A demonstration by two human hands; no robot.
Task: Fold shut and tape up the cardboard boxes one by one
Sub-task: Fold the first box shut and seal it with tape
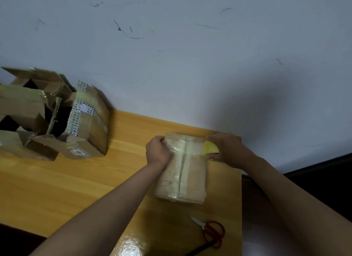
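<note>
A small brown cardboard box [192, 173] lies folded shut on the wooden table, with clear tape along its centre seam. A strip of tape [182, 148] runs across its far end, from left to right. My left hand [158, 151] has its fingers curled on the strip's left end at the box's far left corner. My right hand [226, 149] grips a yellow tape roll [210, 148] at the box's far right edge.
Several open, torn cardboard boxes [57, 118] are heaped at the table's far left. Red-handled scissors [211, 231] lie near the front, below the box. The wooden table [85, 179] ends just right of the box. A white wall [190, 55] rises behind.
</note>
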